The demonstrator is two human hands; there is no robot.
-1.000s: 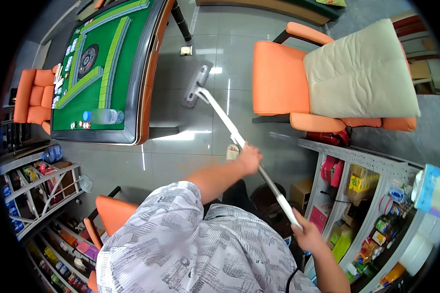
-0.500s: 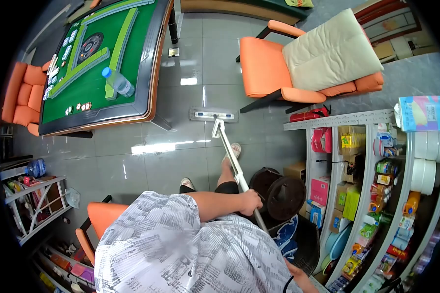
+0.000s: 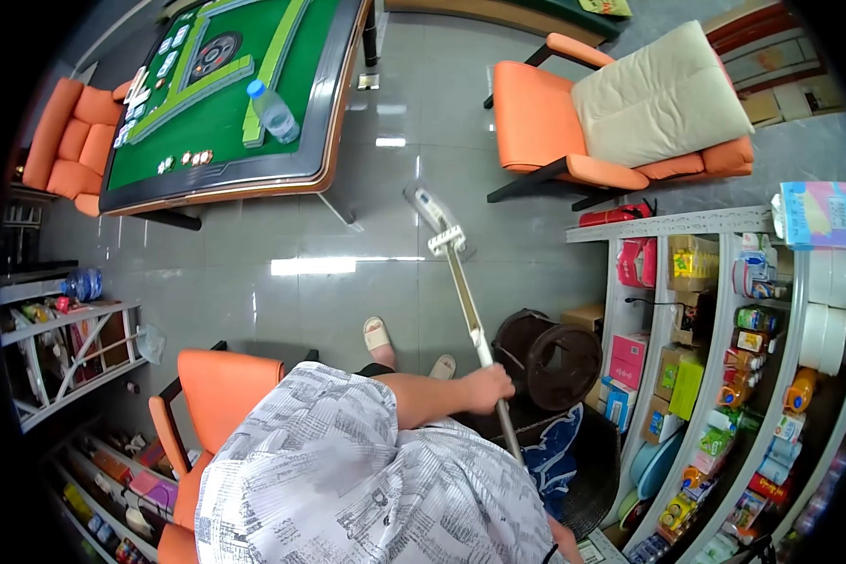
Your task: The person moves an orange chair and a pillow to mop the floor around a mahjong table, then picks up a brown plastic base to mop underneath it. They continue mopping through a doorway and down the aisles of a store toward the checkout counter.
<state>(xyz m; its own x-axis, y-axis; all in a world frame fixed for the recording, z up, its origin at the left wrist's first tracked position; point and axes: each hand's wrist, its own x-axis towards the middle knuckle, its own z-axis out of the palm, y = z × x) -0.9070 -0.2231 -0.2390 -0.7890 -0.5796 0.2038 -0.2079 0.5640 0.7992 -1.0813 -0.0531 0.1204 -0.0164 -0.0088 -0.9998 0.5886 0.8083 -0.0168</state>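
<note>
A pale mop handle (image 3: 467, 301) slants across the floor, and my left hand (image 3: 489, 388) is wrapped round it. At its far end, the flat mop head (image 3: 432, 209) is tilted and blurred above the grey tiles, between the green-topped table and an orange chair. The lower end of the handle passes behind my patterned shirt. My right hand (image 3: 564, 540) shows only in part at the lower right edge of the shirt, near a black wristband; its fingers are hidden.
The mahjong table (image 3: 244, 188) stands upper left with a bottle and tiles. An orange chair (image 3: 536, 117) with a cream cushion is upper right. Stocked shelves (image 3: 667, 226) line the right, beside a dark brown bin (image 3: 559, 362). Another orange chair (image 3: 226, 385) stands near my left side.
The mop head has turned from roughly crosswise to a steep slant. My feet have changed position, and the table and chairs sit further right and slightly higher in the view.
</note>
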